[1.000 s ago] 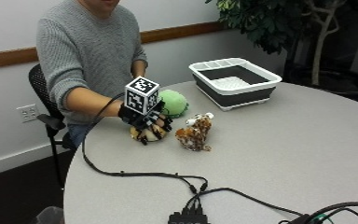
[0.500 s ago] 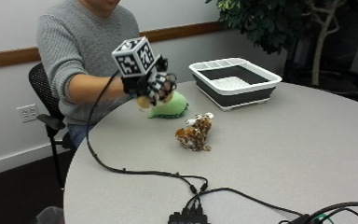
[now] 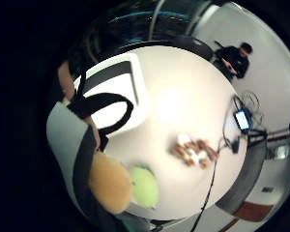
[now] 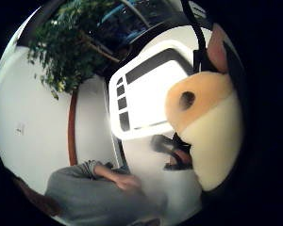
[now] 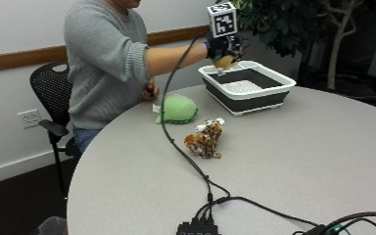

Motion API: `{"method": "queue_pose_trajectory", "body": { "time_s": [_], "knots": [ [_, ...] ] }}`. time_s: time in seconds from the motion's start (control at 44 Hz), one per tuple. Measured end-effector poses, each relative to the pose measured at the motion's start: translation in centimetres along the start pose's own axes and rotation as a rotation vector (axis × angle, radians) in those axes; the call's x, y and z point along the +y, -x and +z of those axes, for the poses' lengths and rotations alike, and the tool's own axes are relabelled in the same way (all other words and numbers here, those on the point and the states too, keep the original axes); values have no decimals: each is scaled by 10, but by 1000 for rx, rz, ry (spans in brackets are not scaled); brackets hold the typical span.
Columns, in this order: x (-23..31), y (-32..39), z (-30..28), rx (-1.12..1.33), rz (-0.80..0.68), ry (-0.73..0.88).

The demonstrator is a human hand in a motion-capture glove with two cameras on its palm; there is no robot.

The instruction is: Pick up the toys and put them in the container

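Black-gloved right hand (image 5: 221, 49), fingers curled round a tan-and-cream plush toy (image 5: 224, 62) mostly hidden by them, hovers over the white-rimmed container (image 5: 246, 88); below, a green plush (image 5: 177, 108) and spotted plush (image 5: 205, 139) lie on the worktop (image 5: 318, 161).

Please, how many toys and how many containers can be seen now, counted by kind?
Soft toys: 3, namely the tan toy held in the gloved right hand, the green toy and the brown spotted toy on the table.
Containers: 1, the white and dark container.
Total: 4.
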State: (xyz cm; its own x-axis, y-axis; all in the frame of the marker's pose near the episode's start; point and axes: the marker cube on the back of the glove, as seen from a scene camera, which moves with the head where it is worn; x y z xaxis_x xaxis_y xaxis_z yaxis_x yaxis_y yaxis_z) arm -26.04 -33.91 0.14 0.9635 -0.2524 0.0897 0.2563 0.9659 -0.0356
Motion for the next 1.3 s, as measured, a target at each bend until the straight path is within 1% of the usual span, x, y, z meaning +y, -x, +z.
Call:
{"method": "queue_pose_trajectory", "body": {
  "time_s": [0.091,0.204,0.318,0.409,0.477,0.545,0.636,0.818,0.954,1.136,1.227,1.295],
  "knots": [
    [-37,29,26,43,-24,43],
    [-59,37,49,54,-29,86],
    [-65,21,79,218,83,167],
    [-60,26,103,87,41,314],
    [-54,23,114,38,33,385],
    [-49,21,122,20,33,409],
    [-46,25,124,3,38,398],
    [-29,15,102,-10,8,349],
    [4,-29,65,16,8,301],
    [65,-133,11,95,160,246],
    [97,-187,-10,149,278,223],
    [112,-224,-23,128,375,198]
  ]
}}
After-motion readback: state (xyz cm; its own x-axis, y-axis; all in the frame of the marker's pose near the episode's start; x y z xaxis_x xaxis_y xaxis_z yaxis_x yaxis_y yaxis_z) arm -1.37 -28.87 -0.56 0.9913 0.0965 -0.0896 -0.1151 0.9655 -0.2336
